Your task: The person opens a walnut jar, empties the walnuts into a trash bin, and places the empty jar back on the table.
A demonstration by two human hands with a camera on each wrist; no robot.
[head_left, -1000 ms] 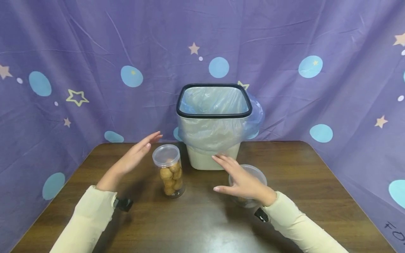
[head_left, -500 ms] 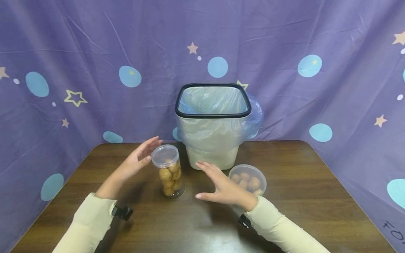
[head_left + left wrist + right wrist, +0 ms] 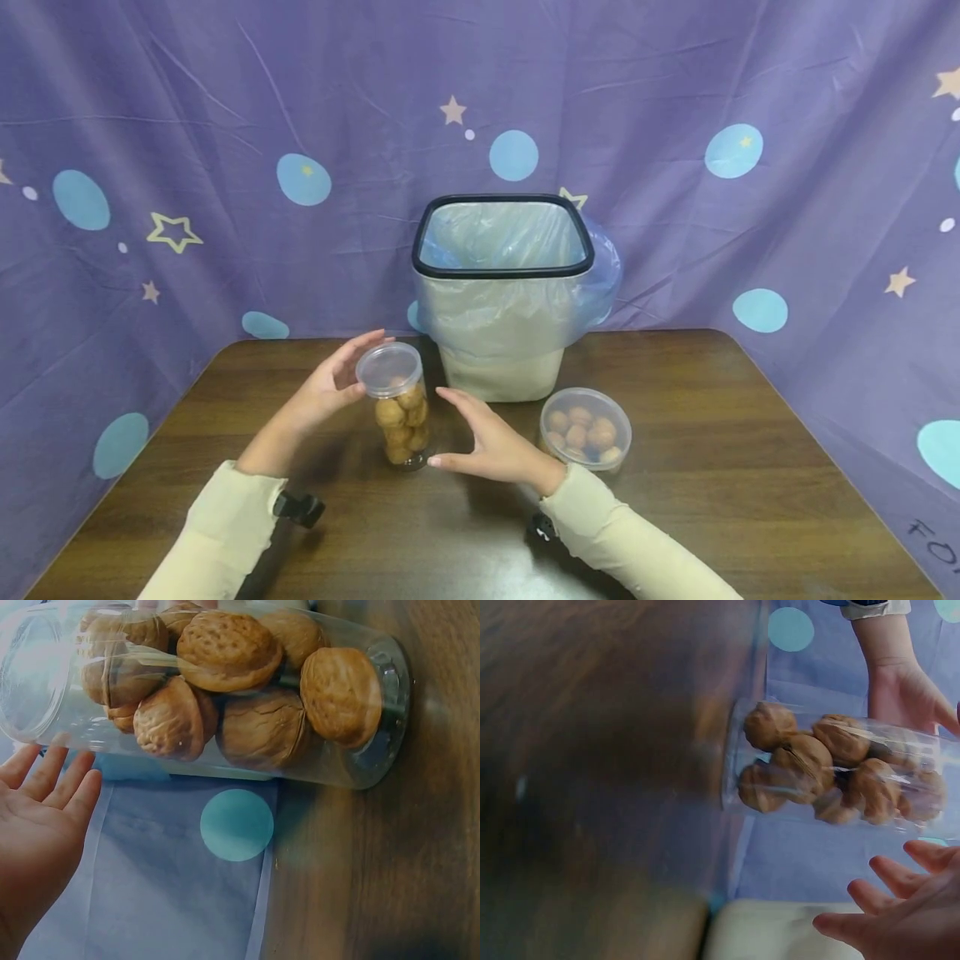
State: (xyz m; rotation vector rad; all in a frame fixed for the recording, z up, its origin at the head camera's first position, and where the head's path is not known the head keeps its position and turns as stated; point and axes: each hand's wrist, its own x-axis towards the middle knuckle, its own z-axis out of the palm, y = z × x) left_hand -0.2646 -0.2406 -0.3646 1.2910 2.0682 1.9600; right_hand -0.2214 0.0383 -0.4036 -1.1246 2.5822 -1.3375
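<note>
A tall clear jar of walnuts with a translucent lid stands upright on the table. My left hand is at the jar's left side near the lid, fingers spread loosely behind it and thumb near its front; whether they touch the lid I cannot tell. In the left wrist view the walnuts show large through the jar wall. From the right, my right hand faces the jar with thumb and fingers apart. The right wrist view shows the right fingers straight and apart from the jar.
Behind the jar stands a pale bin with a black rim and a bluish plastic bag lining it. A round lidded tub of walnuts sits to the right of my right hand. A purple patterned cloth hangs behind the wooden table.
My right hand has moved left from over the tub toward the jar, uncovering the tub. The left hand has come slightly right, closer to the jar's lid. The jar has stayed in place.
</note>
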